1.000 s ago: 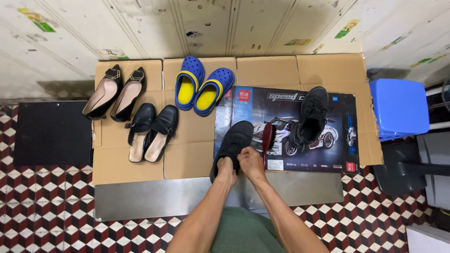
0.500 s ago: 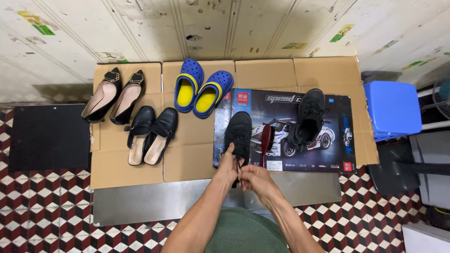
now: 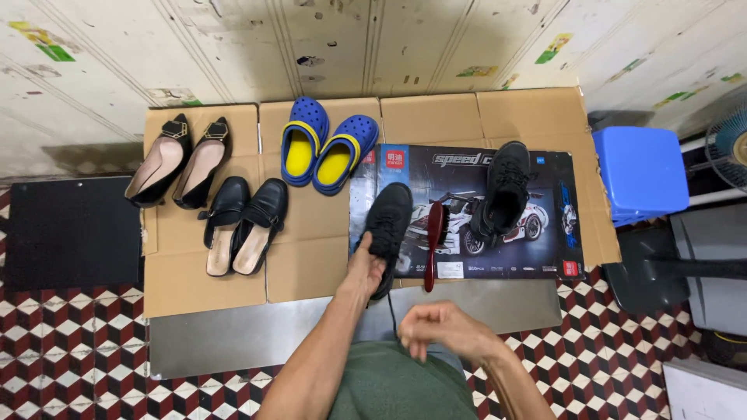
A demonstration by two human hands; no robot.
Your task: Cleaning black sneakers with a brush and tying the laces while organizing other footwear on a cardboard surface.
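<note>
head view, looking straight down. the left hand (image 3: 364, 268) is clamped on the heel end of a black sneaker (image 3: 386, 224) that lies on a printed toy-car box (image 3: 537, 249). the right hand (image 3: 440, 329) is drawn back toward the body, well apart from the left hand, fingers pinched shut on a black shoelace (image 3: 391, 311) that runs from the sneaker down to the hand.

edges and open room: the sneaker's heel overhangs the near edge of the box, just above a bare metal sheet (image 3: 233, 338). a red-backed shoe brush (image 3: 433, 241) lies just beside the sneaker on its right, not touching it. bare cardboard (image 3: 307, 264) is open to the left of the sneaker, between it and the black mules. the far edge of the cardboard meets a worn, pale wall (image 3: 389, 47).

count:
- black sneakers: two; the second sneaker (image 3: 502, 194) lies further right on the same box.
- blue clogs with yellow lining (image 3: 325, 152): two.
- black mules (image 3: 245, 225): two.
- black pointed heels (image 3: 179, 159): two.
- shoe brush: one.
- blue plastic stool (image 3: 638, 173): one, right of the cardboard.

surface and room: flattened cardboard sheets over a floor of red, black and white patterned tiles (image 3: 70, 350). a black mat (image 3: 66, 232) lies at the left.
</note>
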